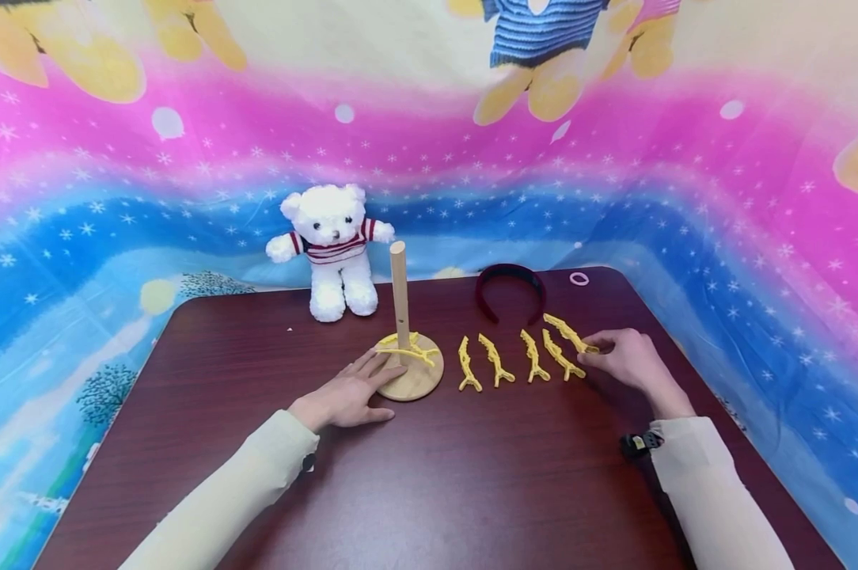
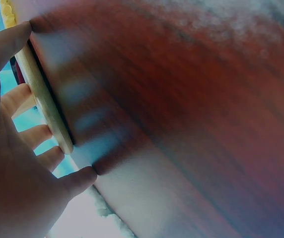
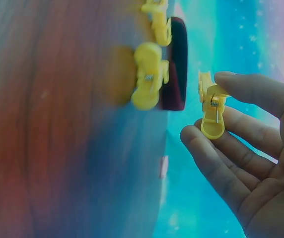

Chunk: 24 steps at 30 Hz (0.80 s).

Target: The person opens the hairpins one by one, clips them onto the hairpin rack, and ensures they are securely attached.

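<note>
In the head view, my left hand (image 1: 351, 388) rests with spread fingers at the left side of a round wooden base (image 1: 411, 386). An upright wooden post (image 1: 399, 293) rises from that base, and yellow hair clips (image 1: 418, 356) lie at its foot. The left wrist view shows the fingers along the base's edge (image 2: 45, 96). My right hand (image 1: 624, 360) pinches the handle end of a yellow alligator hair clip (image 3: 213, 111) between thumb and fingers. Just left of it, several matching clips (image 1: 496, 360) lie in a row on the table.
A white teddy bear (image 1: 339, 249) in a striped sweater stands at the back left. Behind the clips lie a dark red headband (image 1: 482, 297) and a small pink hair tie (image 1: 579, 279). A printed cloth (image 1: 429, 158) hangs around the brown table (image 1: 429, 491).
</note>
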Each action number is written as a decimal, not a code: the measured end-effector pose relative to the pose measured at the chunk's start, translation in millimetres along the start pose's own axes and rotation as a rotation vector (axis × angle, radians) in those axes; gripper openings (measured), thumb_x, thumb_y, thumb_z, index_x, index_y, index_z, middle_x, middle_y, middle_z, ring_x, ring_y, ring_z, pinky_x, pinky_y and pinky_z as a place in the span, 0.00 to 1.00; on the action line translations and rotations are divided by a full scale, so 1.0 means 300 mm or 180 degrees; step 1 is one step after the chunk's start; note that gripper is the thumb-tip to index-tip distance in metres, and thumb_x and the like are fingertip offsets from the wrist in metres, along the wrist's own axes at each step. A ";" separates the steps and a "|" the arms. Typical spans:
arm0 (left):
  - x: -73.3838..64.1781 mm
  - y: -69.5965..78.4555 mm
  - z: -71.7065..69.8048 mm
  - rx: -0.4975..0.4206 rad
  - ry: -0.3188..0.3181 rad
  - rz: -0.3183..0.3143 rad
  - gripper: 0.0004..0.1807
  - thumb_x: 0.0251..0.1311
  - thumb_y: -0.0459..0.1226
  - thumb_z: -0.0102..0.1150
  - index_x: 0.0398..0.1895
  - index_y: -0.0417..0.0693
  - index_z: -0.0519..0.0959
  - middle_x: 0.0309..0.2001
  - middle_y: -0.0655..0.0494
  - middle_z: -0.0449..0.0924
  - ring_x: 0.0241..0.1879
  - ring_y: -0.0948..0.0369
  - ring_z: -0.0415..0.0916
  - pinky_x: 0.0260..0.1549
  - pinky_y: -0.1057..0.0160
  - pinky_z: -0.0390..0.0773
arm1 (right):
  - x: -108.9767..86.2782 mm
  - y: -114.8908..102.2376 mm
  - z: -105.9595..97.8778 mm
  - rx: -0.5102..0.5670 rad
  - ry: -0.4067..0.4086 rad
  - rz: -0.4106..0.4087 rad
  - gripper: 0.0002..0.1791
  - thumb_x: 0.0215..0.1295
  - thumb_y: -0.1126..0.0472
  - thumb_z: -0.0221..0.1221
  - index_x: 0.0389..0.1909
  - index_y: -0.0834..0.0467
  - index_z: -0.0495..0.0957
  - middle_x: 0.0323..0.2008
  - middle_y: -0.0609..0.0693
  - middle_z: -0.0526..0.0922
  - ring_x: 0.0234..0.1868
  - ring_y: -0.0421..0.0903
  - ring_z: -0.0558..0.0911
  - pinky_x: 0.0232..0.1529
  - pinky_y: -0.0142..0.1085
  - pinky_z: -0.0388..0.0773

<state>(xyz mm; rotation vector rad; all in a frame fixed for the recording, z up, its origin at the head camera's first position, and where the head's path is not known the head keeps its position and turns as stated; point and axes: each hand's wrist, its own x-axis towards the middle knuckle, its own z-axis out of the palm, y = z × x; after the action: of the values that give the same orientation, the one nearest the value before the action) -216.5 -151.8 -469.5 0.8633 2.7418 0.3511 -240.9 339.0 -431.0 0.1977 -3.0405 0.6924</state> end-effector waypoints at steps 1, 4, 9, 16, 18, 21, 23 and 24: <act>0.000 0.000 0.000 -0.0001 -0.0009 -0.0010 0.43 0.64 0.57 0.61 0.79 0.65 0.55 0.81 0.44 0.44 0.80 0.41 0.38 0.73 0.37 0.54 | 0.000 -0.012 -0.001 0.0010 0.0007 -0.0029 0.22 0.60 0.45 0.68 0.51 0.54 0.86 0.45 0.58 0.89 0.43 0.53 0.85 0.39 0.47 0.81; 0.000 0.001 -0.001 -0.0011 -0.0031 -0.0029 0.43 0.64 0.57 0.61 0.79 0.65 0.54 0.81 0.44 0.43 0.80 0.42 0.37 0.73 0.38 0.54 | -0.001 -0.046 -0.002 0.0052 0.0014 -0.0095 0.22 0.61 0.46 0.68 0.51 0.54 0.86 0.43 0.56 0.89 0.40 0.50 0.86 0.36 0.43 0.82; 0.001 0.000 -0.002 -0.0010 -0.0060 -0.0044 0.43 0.64 0.57 0.60 0.79 0.66 0.53 0.81 0.45 0.42 0.80 0.42 0.36 0.74 0.38 0.53 | -0.001 -0.105 -0.004 0.0155 -0.0001 -0.0158 0.21 0.60 0.47 0.69 0.50 0.54 0.86 0.41 0.55 0.90 0.38 0.47 0.86 0.33 0.38 0.82; 0.000 0.001 -0.005 -0.0017 -0.0037 -0.0041 0.42 0.64 0.57 0.60 0.79 0.66 0.54 0.81 0.46 0.43 0.80 0.42 0.37 0.73 0.37 0.54 | 0.005 -0.182 0.006 0.0266 -0.0011 -0.0261 0.19 0.60 0.49 0.70 0.50 0.53 0.87 0.40 0.52 0.90 0.37 0.46 0.86 0.31 0.36 0.80; -0.001 0.002 -0.005 -0.0024 -0.0030 -0.0037 0.42 0.64 0.56 0.61 0.79 0.65 0.55 0.81 0.45 0.43 0.80 0.42 0.37 0.73 0.37 0.54 | 0.007 -0.205 0.014 0.0283 -0.0003 -0.0311 0.18 0.60 0.51 0.70 0.50 0.52 0.87 0.40 0.52 0.90 0.37 0.46 0.86 0.31 0.36 0.80; -0.002 0.004 -0.007 -0.0030 -0.0037 -0.0035 0.42 0.64 0.56 0.61 0.79 0.64 0.55 0.81 0.44 0.44 0.80 0.42 0.38 0.73 0.37 0.54 | 0.008 -0.241 0.027 0.0333 0.0001 -0.0422 0.17 0.60 0.52 0.70 0.49 0.52 0.87 0.40 0.52 0.90 0.36 0.45 0.87 0.32 0.35 0.82; -0.003 0.006 -0.007 -0.0025 -0.0051 -0.0040 0.42 0.64 0.56 0.61 0.79 0.65 0.55 0.81 0.44 0.44 0.80 0.42 0.37 0.73 0.38 0.54 | 0.008 -0.266 0.035 0.0365 -0.0009 -0.0493 0.17 0.60 0.52 0.69 0.49 0.52 0.87 0.41 0.52 0.90 0.37 0.45 0.88 0.33 0.35 0.83; -0.003 0.007 -0.008 -0.0021 -0.0058 -0.0045 0.42 0.64 0.56 0.61 0.79 0.65 0.55 0.81 0.44 0.43 0.80 0.42 0.37 0.74 0.38 0.54 | 0.008 -0.279 0.038 0.0398 -0.0019 -0.0514 0.16 0.60 0.52 0.70 0.49 0.52 0.87 0.41 0.52 0.90 0.37 0.45 0.88 0.33 0.36 0.84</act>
<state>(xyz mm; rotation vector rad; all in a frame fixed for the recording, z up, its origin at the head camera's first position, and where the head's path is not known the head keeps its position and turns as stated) -215.5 -151.0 -466.6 0.8408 2.7273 0.3477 -232.6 258.8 -405.3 0.4424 -2.9454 0.8697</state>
